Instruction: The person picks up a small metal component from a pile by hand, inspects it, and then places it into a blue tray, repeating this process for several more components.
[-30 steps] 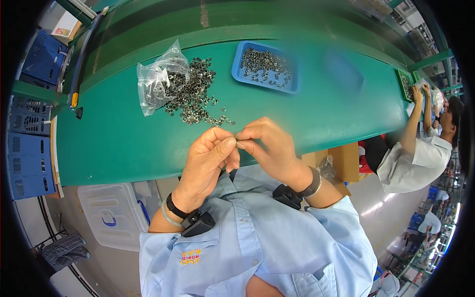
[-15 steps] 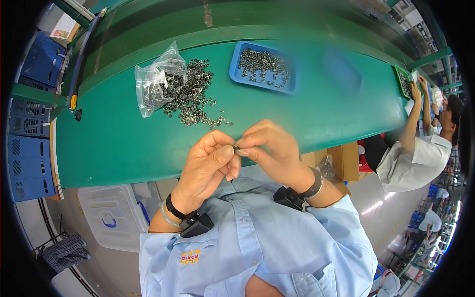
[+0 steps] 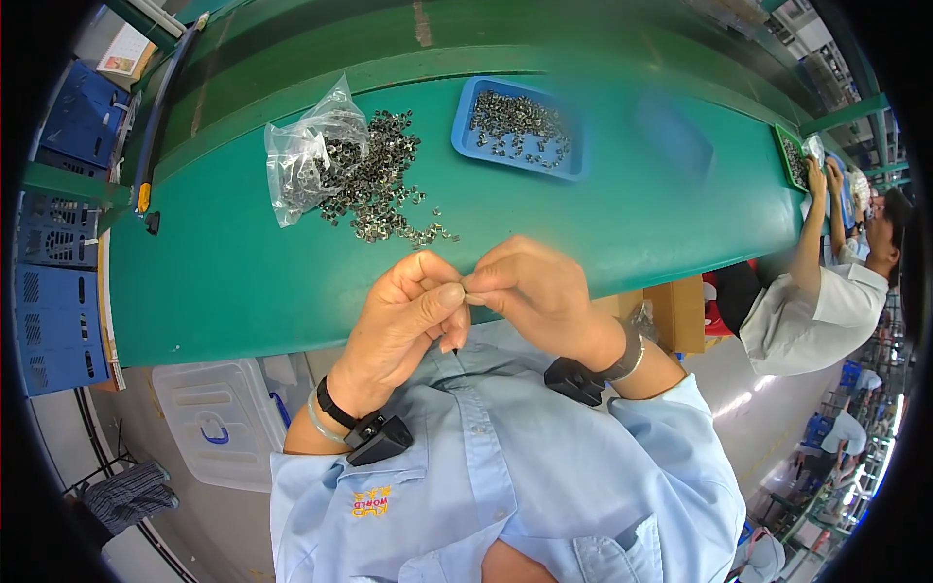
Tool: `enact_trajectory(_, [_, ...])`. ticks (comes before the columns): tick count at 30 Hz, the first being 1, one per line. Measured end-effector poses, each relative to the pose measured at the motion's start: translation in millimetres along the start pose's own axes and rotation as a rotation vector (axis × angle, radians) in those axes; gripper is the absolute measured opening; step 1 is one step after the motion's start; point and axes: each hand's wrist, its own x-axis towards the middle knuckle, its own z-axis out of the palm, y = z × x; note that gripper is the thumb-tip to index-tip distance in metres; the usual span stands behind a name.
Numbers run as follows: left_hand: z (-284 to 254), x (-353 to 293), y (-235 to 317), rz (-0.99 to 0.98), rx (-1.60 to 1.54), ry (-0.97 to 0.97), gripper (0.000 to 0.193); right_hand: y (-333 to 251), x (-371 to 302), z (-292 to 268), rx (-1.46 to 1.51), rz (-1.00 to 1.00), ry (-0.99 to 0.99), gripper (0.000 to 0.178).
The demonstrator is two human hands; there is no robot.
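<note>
My left hand point(image 3: 403, 311) and my right hand point(image 3: 539, 291) meet in front of my chest at the table's near edge. Both are closed, thumb and fingertips pinched together around a small dark metal part, now almost wholly covered by the fingers. Beyond my left hand, a heap of small shiny metal parts point(image 3: 384, 180) spills from a clear plastic bag point(image 3: 296, 180) onto the green table point(image 3: 233, 282). Farther off, beyond my right hand, a blue tray point(image 3: 466, 148) holds more small metal parts, spread over its bottom.
At the far right a co-worker point(image 3: 812, 311) reaches toward a green tray point(image 3: 789, 160) of parts. Below the table stand a lidded clear plastic box point(image 3: 219, 418) and a cardboard box point(image 3: 677, 316). Blue crates point(image 3: 60, 330) are stacked at the left.
My fingertips have closed further over the small metal part, which showed dark between them before. Both hands stay in nearly the same place.
</note>
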Motion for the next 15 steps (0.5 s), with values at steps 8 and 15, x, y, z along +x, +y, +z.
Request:
enact_trajectory(8, [6.8,1.0,3.6,0.008,-0.023,0.053,0.014,7.8,-1.0,5.7,0.115,0.113,0.084,0.013])
enact_trajectory(15, [5.5,-0.3,-0.3,0.042,0.0,0.04,0.013,5.1,-3.1,5.3,0.108,0.103,0.082,0.013])
